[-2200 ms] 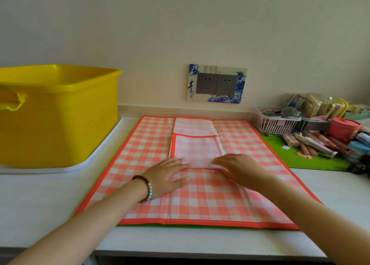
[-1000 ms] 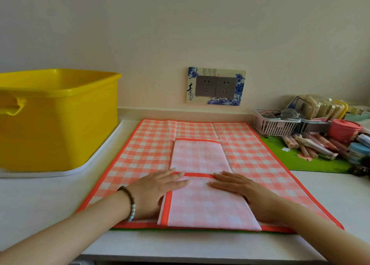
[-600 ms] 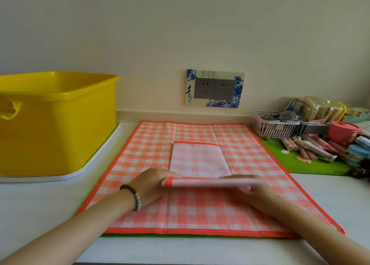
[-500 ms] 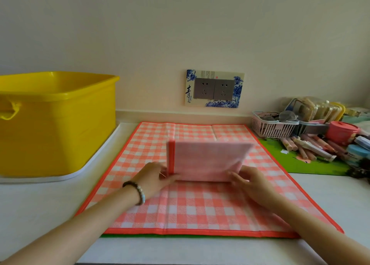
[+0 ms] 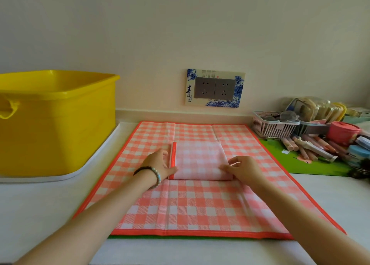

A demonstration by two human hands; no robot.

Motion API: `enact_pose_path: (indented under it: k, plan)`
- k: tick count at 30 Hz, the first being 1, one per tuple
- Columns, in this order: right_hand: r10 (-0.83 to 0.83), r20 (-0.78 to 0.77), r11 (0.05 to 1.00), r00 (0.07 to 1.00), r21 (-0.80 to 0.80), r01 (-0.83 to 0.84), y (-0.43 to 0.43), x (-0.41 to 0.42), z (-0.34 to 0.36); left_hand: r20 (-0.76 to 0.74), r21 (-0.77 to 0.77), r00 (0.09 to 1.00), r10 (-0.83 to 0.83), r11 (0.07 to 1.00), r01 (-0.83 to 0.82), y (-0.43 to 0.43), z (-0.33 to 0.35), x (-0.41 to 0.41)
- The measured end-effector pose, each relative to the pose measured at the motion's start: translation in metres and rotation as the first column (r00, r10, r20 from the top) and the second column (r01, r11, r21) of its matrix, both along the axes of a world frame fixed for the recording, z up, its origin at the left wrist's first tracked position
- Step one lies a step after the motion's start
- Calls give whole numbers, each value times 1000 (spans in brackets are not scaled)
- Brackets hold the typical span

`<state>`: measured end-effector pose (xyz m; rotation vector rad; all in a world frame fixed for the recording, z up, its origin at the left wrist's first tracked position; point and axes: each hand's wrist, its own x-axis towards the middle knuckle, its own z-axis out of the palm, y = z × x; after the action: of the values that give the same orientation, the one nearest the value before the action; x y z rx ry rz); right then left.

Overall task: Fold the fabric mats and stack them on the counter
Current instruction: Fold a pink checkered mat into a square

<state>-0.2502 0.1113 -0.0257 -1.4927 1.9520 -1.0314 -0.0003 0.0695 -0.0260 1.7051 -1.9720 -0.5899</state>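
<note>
Two hands flank folded mat (image 5: pixel 200 160), flat on spread checked mat (image 5: pixel 200 206), white counter (image 5: pixel 40 214), cream wall beyond. Grip: left hand (image 5: pixel 158 162) straight-fingered against orange-trimmed edge; right hand (image 5: pixel 243 168) pinches opposite edge. Trim runs toward wall; long axis unclear. Yellow tub (image 5: pixel 56 124) left of grip.

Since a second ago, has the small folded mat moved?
Yes. The small folded mat left the near hem of the large checked mat and now lies at its middle, nearer the wall socket.
</note>
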Motion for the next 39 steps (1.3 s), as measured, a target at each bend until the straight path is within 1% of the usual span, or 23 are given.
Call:
enact_pose_path:
  k: [2, 3, 5, 7, 8, 9, 10, 11, 12, 13, 14, 16, 19, 23, 27, 32, 34, 36, 37, 39]
  plan:
    - [-8, -33, 1000, 999, 28, 9, -4, 1, 2, 166, -34, 986, -24, 999, 30, -1, 6, -5]
    - [-18, -39, 999, 999, 42, 19, -6, 1, 2, 196, -70, 979, -60, 995, 75, -2, 7, -8]
    - [-39, -33, 997, 999, 58, 40, -8, 2, 0, 176, -117, 969, -173, 974, 195, -4, 4, -16]
    - [-53, -31, 997, 998, 48, 54, -7, 4, 1, 169, -96, 952, -255, 957, 274, -6, -4, -21]
    - [-51, -65, 998, 997, 28, 53, -5, 7, 2, 202, -69, 943, -266, 956, 284, -7, -9, -23]
    - [-46, -152, 999, 987, -10, 45, -2, 10, 3, 249, -43, 932, -264, 958, 283, -8, -14, -24]
    - [-44, -282, 997, 959, -66, 26, 0, 15, 3, 300, -27, 919, -257, 960, 277, -8, -19, -24]
    - [-39, -407, 991, 913, -130, -16, 2, 22, 2, 341, -24, 907, -248, 962, 273, -8, -23, -25]
    - [-28, -492, 980, 870, -187, -74, 3, 30, 1, 365, -27, 899, -242, 962, 271, -8, -25, -26]
    - [2, -534, 969, 845, -208, -134, 2, 39, 1, 377, -30, 895, -239, 963, 270, -7, -25, -26]
    - [52, -555, 964, 830, -187, -186, -2, 48, 0, 382, -25, 893, -237, 964, 266, -6, -25, -26]
    - [160, -576, 965, 801, -80, -250, -16, 63, -4, 391, -9, 890, -235, 966, 259, -5, -23, -26]
    - [260, -596, 959, 759, 69, -275, -40, 77, -8, 404, -8, 884, -236, 965, 261, -4, -20, -27]
    - [355, -583, 933, 731, 174, -314, -49, 79, -18, 455, 16, 856, -243, 964, 266, -8, -21, -27]
    - [375, -642, 927, 668, 243, -287, -47, 53, -20, 500, 58, 828, -254, 964, 260, -8, -16, -28]
    - [359, -628, 928, 691, 322, -190, -47, 15, -19, 565, 106, 781, -268, 962, 254, -11, -6, -31]
    - [352, -633, 930, 690, 318, -183, -48, 14, -20, 544, 45, 808, -227, 969, 242, -19, 3, -37]
    - [354, -636, 930, 685, 319, -184, -49, 16, -21, 475, -41, 857, -198, 968, 247, -31, 9, -42]
    - [356, -639, 929, 683, 322, -183, -49, 16, -21, 440, -61, 875, -203, 965, 255, -39, 9, -44]
    - [356, -639, 929, 682, 321, -184, -49, 16, -21, 401, -35, 893, -207, 970, 241, -53, 5, -45]
